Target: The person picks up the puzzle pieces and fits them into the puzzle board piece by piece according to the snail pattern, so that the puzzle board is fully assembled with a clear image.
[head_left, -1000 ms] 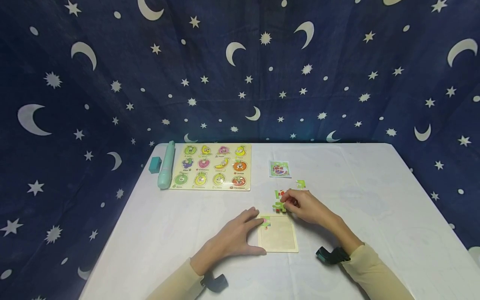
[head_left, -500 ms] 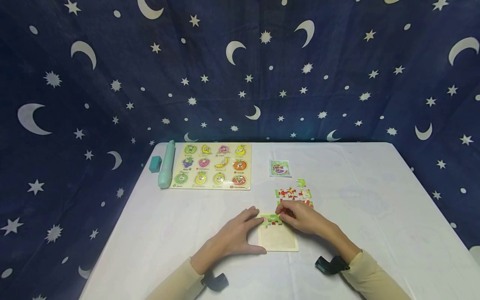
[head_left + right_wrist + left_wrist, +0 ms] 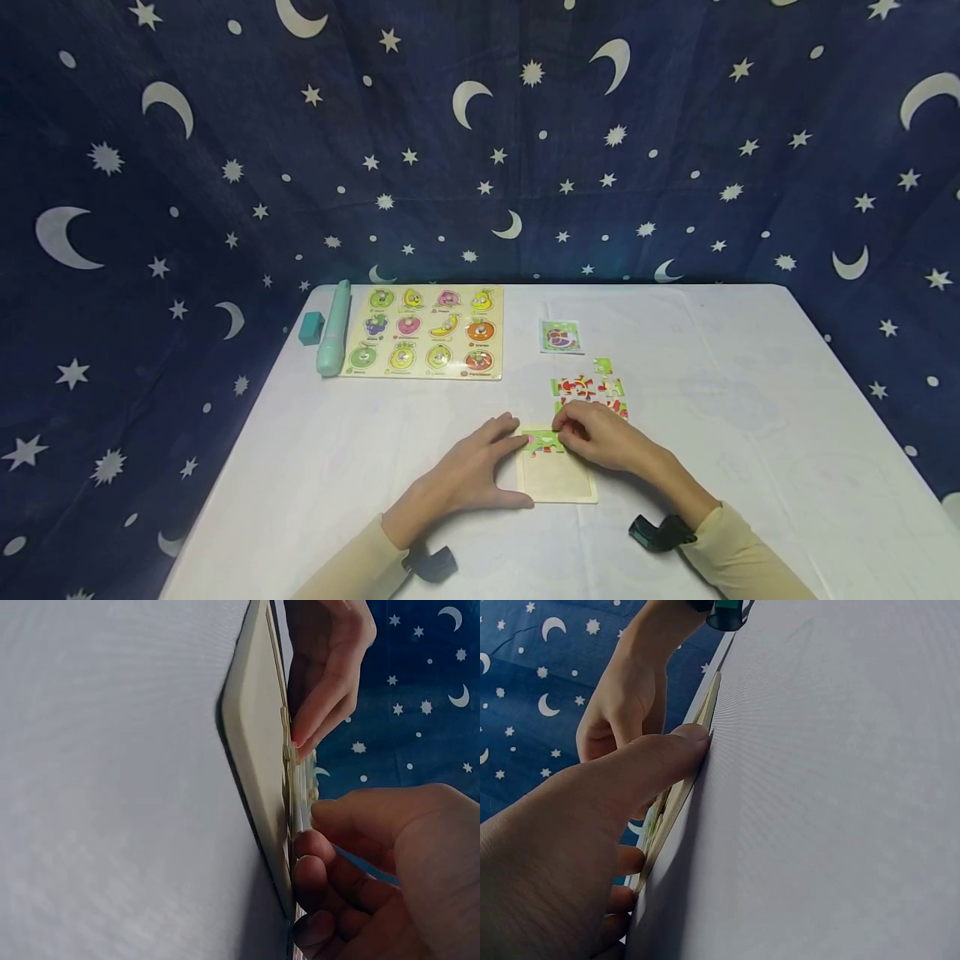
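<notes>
A shallow square wooden puzzle tray (image 3: 558, 482) lies on the white table. My left hand (image 3: 467, 468) rests along its left side, fingers spread, the index fingertip on the corner puzzle piece (image 3: 532, 444) and the thumb at the near left corner. In the left wrist view the thumb (image 3: 664, 759) presses on the tray's edge. With thumb and index finger my right hand (image 3: 606, 435) pinches a green puzzle piece (image 3: 553, 441) beside the corner piece, at the tray's far edge. The right fingertips (image 3: 313, 844) partly hide that piece in the right wrist view.
Several loose red and green puzzle pieces (image 3: 576, 386) lie behind my right hand, partly covered by it. A small picture card (image 3: 561, 337) is farther back. At the back left are a fruit board (image 3: 423, 333), a turquoise pen-shaped device (image 3: 333, 333) and a teal block (image 3: 311, 328).
My right hand has brought a green puzzle piece from the loose group down into the tray's far row, beside the corner piece. The left hand has stayed in place.
</notes>
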The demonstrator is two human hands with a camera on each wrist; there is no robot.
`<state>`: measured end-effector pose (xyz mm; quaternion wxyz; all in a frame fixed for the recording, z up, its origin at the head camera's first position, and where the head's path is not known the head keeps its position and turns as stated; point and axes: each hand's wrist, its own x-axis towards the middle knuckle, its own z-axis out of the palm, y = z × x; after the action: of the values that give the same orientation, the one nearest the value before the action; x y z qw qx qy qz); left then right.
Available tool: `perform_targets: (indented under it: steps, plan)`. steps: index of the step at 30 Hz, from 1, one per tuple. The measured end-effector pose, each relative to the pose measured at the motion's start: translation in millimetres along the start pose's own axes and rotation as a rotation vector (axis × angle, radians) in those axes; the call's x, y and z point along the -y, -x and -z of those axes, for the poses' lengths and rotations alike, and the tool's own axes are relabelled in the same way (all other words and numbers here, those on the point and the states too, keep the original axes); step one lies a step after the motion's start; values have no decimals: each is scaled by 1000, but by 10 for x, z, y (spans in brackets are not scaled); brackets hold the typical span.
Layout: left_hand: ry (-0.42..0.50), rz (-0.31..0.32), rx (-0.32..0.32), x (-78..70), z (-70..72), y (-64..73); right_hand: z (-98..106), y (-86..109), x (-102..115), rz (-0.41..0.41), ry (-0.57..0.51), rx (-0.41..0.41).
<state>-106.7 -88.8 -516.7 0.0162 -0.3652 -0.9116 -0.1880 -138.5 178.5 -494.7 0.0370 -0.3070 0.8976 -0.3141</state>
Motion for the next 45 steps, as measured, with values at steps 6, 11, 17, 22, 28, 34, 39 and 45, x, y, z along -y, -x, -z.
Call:
perform_targets:
  steps: [6,11,17,22,28,34,39,45]
  plan:
    - [-6,-4,-2,-1,2,-1,-27,11,-3,33,37,-4]
    - [-6,-4,-1,-3,10,-3,-45,7,-9,60,42,-4]
    - [-12,-4,1,-4,20,-6,-47,-9,-5,58,12,7]
    - [-13,1,9,-6,27,-6,-45,-13,-15,47,-11,20]
    - [-12,0,5,-9,32,-6,-47,-25,-14,30,1,29]
    - [0,10,14,-7,21,1,-2,-28,2,18,10,32]
    - [-1,5,8,-10,22,5,80,-30,-20,-21,0,16]
    - [-8,-3,4,-12,18,1,176,-57,-98,-35,-17,-38]
